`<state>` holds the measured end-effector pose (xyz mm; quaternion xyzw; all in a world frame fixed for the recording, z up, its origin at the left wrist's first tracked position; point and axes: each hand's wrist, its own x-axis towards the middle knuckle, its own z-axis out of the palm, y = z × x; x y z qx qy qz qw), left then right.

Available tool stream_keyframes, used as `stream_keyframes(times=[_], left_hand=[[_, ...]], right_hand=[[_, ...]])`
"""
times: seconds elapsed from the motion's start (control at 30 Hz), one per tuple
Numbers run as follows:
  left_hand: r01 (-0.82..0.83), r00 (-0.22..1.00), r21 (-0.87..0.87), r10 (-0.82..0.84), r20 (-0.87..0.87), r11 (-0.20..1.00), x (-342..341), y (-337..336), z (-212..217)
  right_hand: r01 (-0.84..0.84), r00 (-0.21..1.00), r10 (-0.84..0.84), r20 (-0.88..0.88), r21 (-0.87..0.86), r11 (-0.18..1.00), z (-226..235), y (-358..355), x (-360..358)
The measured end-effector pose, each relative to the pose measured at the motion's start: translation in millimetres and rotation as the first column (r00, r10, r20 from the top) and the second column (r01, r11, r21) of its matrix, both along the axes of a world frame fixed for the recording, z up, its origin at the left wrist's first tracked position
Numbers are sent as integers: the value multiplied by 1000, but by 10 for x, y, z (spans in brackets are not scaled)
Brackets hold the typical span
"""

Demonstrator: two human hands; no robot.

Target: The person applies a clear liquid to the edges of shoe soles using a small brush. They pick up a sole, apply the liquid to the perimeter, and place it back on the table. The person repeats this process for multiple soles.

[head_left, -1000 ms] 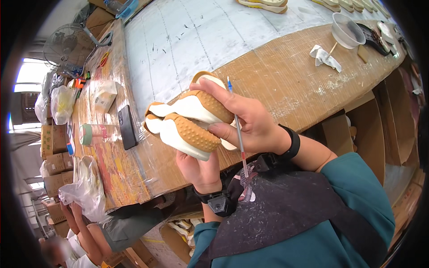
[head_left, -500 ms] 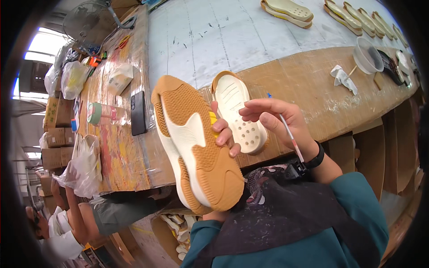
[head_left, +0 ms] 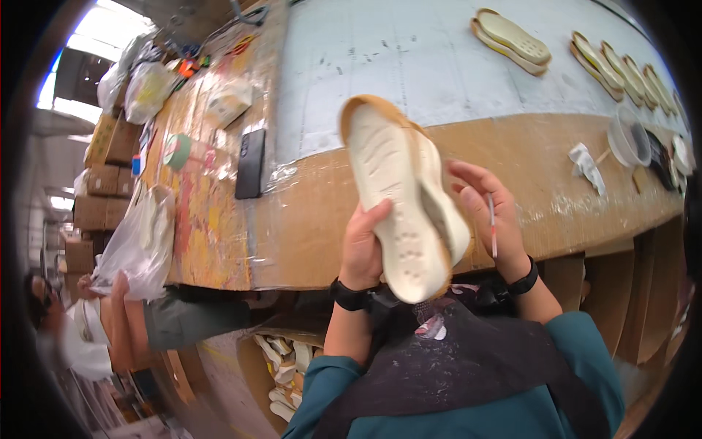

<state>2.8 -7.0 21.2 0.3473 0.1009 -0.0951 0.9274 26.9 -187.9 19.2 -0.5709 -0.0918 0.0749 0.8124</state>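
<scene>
My left hand [head_left: 363, 245] grips a cream shoe sole [head_left: 395, 212] with a tan rim. Its thumb presses on the sole's inner face, which is turned up and shows grooves and small round holes. Behind the right edge a second cream sole [head_left: 444, 197] shows in part; whether it is in the hand too I cannot tell. To the right, my right hand [head_left: 497, 212] is half curled, close to the soles but apart from them. A thin whitish stick with a reddish part [head_left: 493, 230] is tucked in its fingers; its kind is unclear.
More soles [head_left: 512, 40] stand on the pale board at the back. A clear plastic tub [head_left: 629, 135] and crumpled tissue [head_left: 586, 168] are at right; a phone [head_left: 250, 164] and green-lidded bottle [head_left: 179, 151] at left. A co-worker [head_left: 110, 329] handles a plastic bag [head_left: 142, 241].
My left hand has turned the soles from their tan undersides to the cream inner face and moved right. The sole that lay on the cardboard no longer shows separately. My view has shifted.
</scene>
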Motion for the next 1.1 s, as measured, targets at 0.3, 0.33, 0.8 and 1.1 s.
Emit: stream_keyframes(times=[0.3,0.33,0.8,1.1], left_hand=[[-61,992,390,98,-77,919,112,10,-495],[-21,994,279,50,-97,960,85,20,-431],[-132,980,-169,154,123,977,-672,440,-222],[-360,706,-550,606,367,753,-1095,908,205]], right_hand=[[-183,966,188,-176,45,982,-353,160,137],[-183,974,181,-140,-7,983,-320,198,136],[-516,812,474,341,38,856,382,687,-63],[-564,757,538,371,-43,824,584,1007,-121]])
